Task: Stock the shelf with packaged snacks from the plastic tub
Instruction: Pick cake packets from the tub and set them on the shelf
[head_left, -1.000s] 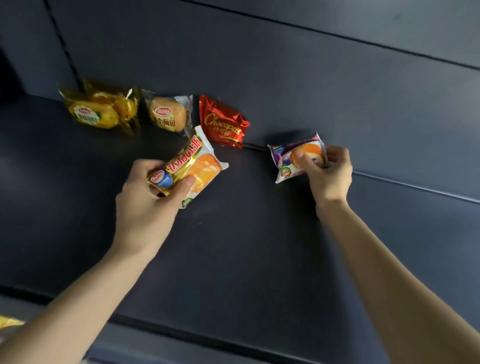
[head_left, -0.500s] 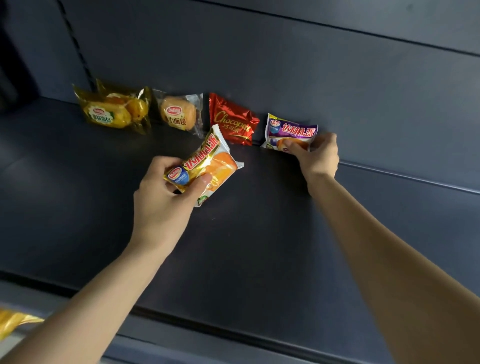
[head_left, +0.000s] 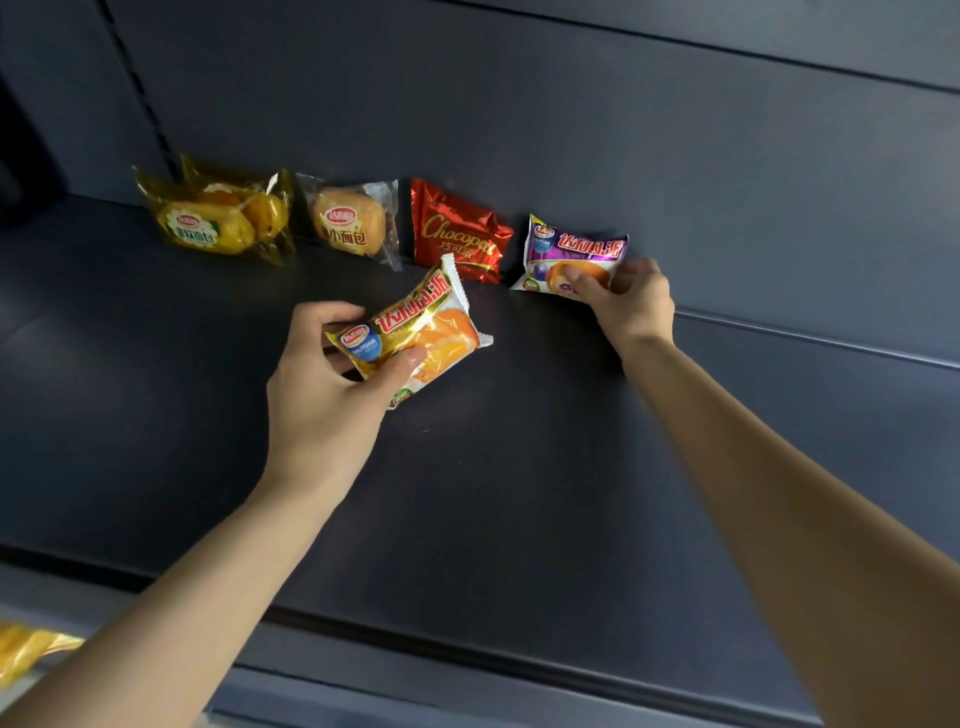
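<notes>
Along the back of the shelf (head_left: 519, 493), in the upper left of the frame, two yellow packets (head_left: 218, 221), a clear bun packet (head_left: 353, 221) and a red Chocopie packet (head_left: 457, 234) are already stood. A glossy purple packet (head_left: 571, 249) is pinched by the right grip (head_left: 634, 306) at the row's right end. A puffy, gold-banded orange packet (head_left: 415, 332) is held in the curled left grip (head_left: 322, 395) at centre frame, not yet placed. The task is judged to be at an early stage.

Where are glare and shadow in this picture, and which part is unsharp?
Head view: glare streaks the shiny red foil snack packet; a soft sheen lies on the dark grey metal shelf; the yellow wrapper at the lower left corner is blurred; a dark shadow falls beside the right hand.
</notes>
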